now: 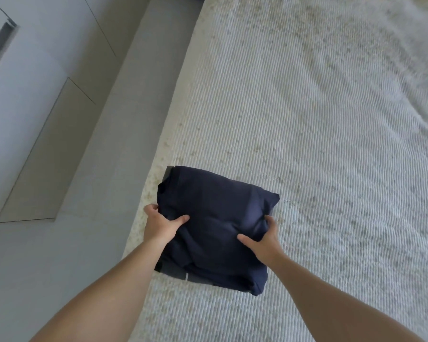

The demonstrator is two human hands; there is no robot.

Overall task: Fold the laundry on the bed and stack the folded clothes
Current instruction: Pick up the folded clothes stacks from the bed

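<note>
A folded navy garment (pixel 215 213) lies near the left edge of the bed (pixel 319 119), on top of a grey folded piece (pixel 176 274) whose edge shows beneath it at the near side. My left hand (pixel 160 224) grips the navy garment's left side, thumb on top and fingers under the edge. My right hand (pixel 262 239) holds its right side the same way, thumb pressed into the cloth.
The bed is covered by a white ribbed bedspread that stretches far to the right and back. Left of the bed runs a grey bed frame ledge (pixel 124 134), then pale floor tiles (pixel 35 119).
</note>
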